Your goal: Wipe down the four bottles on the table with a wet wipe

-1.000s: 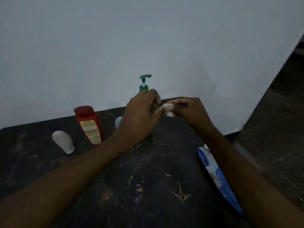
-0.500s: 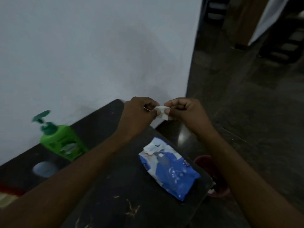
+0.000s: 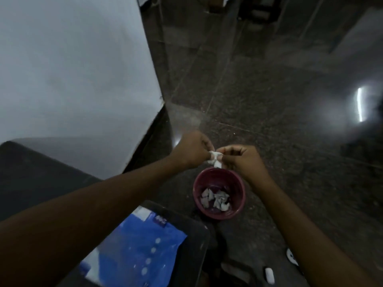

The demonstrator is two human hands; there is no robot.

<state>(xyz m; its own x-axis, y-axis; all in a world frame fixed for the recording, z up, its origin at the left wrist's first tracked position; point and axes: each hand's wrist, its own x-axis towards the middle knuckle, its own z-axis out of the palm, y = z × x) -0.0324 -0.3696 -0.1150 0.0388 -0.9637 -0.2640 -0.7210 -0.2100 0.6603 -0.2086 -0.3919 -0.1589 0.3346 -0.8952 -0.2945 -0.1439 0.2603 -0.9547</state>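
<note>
White wadded-up wet wipe (image 3: 214, 160) is pinched between both my hands, so that's where it's at, held out past the end of the bench (image 3: 199, 235) and over the floor (image 3: 269, 100). My left hand (image 3: 191, 151) has its grip clenched on the left side of the wipe, and my right hand (image 3: 241, 160) has its fingertips closed on the right side, the two hands nearly touching with the wipe bunched up between them. Right underneath, sitting on the dark speckled floor, is a maroon bucket (image 3: 219, 193) with a few crumpled pale scraps (image 3: 215, 199) at the bottom, could be old wipes but it's dim so can't swear to it. Down near my left forearm the blue wipes pack (image 3: 143, 245) lies flat on the bench corner, a bit blurry. Grey wall (image 3: 72, 79) runs along the left behind the bench. None of the bottles are in my view from this angle.
</note>
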